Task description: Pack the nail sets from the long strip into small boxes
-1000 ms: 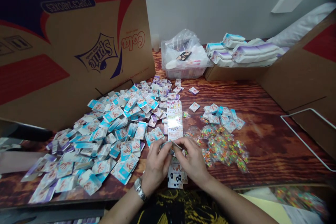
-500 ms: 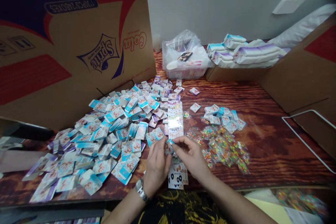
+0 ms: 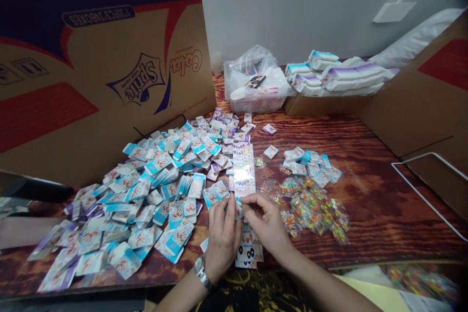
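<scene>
Left hand (image 3: 223,231) and right hand (image 3: 267,222) are recorded close together at the near edge of the dark reddish wood-grain surface (image 3: 373,204), with the fingertips almost meeting. Both hands are pinched shut on a small blue-and-white cardboard box (image 3: 238,209), which is held between them just above the surface and is largely hidden by the fingers. A silver metal wristwatch (image 3: 202,271) is worn on the left wrist. Directly beneath the hands, a white sticker sheet printed with black cartoon eyes (image 3: 245,255) is lying flat. Just beyond the fingertips, a long narrow glossy sticker strip (image 3: 243,169) is laid lengthwise, pointing away from the person. To the left of the hands, a wide loose heap of small blue, white and purple boxes (image 3: 153,190) is spread across the surface. To the right, a cluster of small clear packets with multicoloured contents (image 3: 310,204) is noted; the contents are too small to identify. A smaller group of matching boxes (image 3: 310,162) is placed just behind that cluster. Farther back, a crumpled clear plastic bag in a clear tub (image 3: 256,80) is seen, beside stacked white-and-purple bundles (image 3: 340,75) resting on a low brown cardboard tray (image 3: 321,103). A large brown cardboard carton printed "Sprite" and "Cola" upside down (image 3: 91,97) is stood at the left. A white wire frame (image 3: 424,195) is noted at the right.
</scene>
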`<state>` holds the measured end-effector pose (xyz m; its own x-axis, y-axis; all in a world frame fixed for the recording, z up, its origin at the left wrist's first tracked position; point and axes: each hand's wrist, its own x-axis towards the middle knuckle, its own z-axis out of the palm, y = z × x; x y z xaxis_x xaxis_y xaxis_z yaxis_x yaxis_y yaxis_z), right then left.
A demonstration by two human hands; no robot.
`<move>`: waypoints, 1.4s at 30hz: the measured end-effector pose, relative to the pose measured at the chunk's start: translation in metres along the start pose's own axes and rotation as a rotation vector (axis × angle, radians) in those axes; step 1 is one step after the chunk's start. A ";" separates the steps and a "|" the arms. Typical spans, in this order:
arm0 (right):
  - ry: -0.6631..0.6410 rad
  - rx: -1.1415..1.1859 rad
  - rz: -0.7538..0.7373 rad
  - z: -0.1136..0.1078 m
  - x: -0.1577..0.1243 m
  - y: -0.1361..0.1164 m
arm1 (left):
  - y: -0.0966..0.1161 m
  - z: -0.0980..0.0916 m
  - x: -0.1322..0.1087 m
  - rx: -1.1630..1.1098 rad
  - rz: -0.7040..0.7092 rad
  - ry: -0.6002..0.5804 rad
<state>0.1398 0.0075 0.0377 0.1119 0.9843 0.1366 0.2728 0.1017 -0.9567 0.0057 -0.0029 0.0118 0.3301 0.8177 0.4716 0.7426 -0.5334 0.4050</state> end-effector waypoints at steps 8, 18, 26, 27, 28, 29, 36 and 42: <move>0.035 -0.139 -0.178 0.001 -0.017 0.005 | 0.000 0.006 0.000 0.077 -0.051 -0.096; 0.074 -0.259 -0.364 0.001 -0.024 0.005 | 0.002 0.002 0.003 0.096 0.012 -0.053; 0.040 -0.238 -0.440 0.004 -0.028 0.004 | 0.003 0.003 0.008 0.107 0.030 -0.021; 0.020 -0.232 -0.443 0.003 -0.027 0.004 | 0.004 0.002 0.010 0.092 0.024 -0.026; 0.013 -0.221 -0.414 0.001 -0.026 0.005 | 0.005 0.001 0.011 0.075 0.018 -0.038; 0.014 -0.206 -0.361 -0.002 -0.024 0.006 | 0.006 0.000 0.012 0.056 0.009 -0.051; -0.098 0.059 -0.070 -0.013 -0.013 0.004 | 0.005 -0.003 0.011 -0.035 -0.039 -0.095; -0.165 0.283 0.143 -0.015 -0.007 -0.001 | 0.000 -0.001 0.009 0.038 0.070 -0.059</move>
<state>0.1529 -0.0012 0.0414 -0.0327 0.9991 -0.0256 -0.0128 -0.0260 -0.9996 0.0083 0.0042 0.0171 0.4152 0.7907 0.4499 0.7379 -0.5820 0.3419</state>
